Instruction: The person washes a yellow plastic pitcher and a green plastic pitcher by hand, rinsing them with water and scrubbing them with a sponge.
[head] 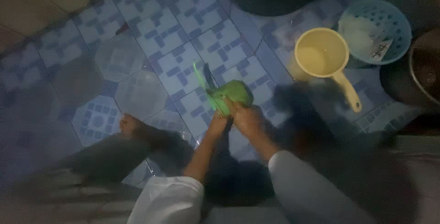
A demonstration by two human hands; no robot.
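Head view: nearest, two white sleeves point(169, 199) run up to both hands, which meet over the blue patterned tile floor point(151, 45). The right hand point(247, 116) is clenched on the near right side of a round green fruit point(236, 93), which lies just beyond it, off the floor. The left hand point(217, 121) closes on something thin; a dark blade point(208, 78) and a green strip of peel point(201, 79) rise from it, their long axis pointing far and slightly left. Both hands are equally close. A bare foot point(130, 125) rests to the left. Farther right sit a yellow dipper point(321, 52) and a blue basket point(380, 31). Dim, blurred light hides the fingers and the blade's handle.
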